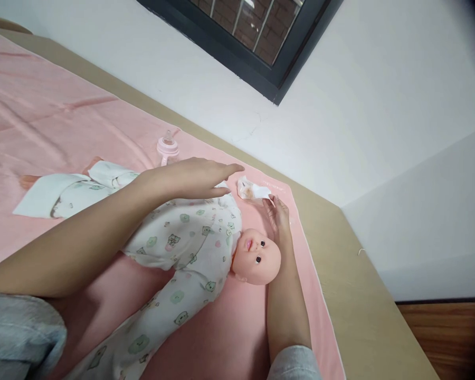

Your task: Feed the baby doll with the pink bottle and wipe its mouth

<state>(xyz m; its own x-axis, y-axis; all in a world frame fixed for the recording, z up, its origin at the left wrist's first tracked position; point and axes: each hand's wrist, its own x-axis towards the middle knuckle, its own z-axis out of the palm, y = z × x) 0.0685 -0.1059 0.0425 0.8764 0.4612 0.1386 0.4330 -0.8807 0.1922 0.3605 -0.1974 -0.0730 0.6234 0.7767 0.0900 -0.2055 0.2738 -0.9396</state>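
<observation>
A baby doll (209,253) in white printed clothes lies on its back, its head toward the right. My left hand (193,177) is stretched over the doll's chest, fingers extended and thumb apart, holding nothing. Whether its palm touches the clothes I cannot tell. Beyond the doll's head, my right hand (277,212) pinches the end of a white wipe (261,192). The wipe's other end meets a small white packet (244,188) lying on the pink blanket. My right forearm passes beside the doll's head.
A baby bottle (167,149) with a pink collar stands behind the doll, partly hidden by my left arm. The pink blanket (237,332) covers much of the wooden surface (340,279). A white wall (399,79) and a dark-framed window (275,87) rise behind.
</observation>
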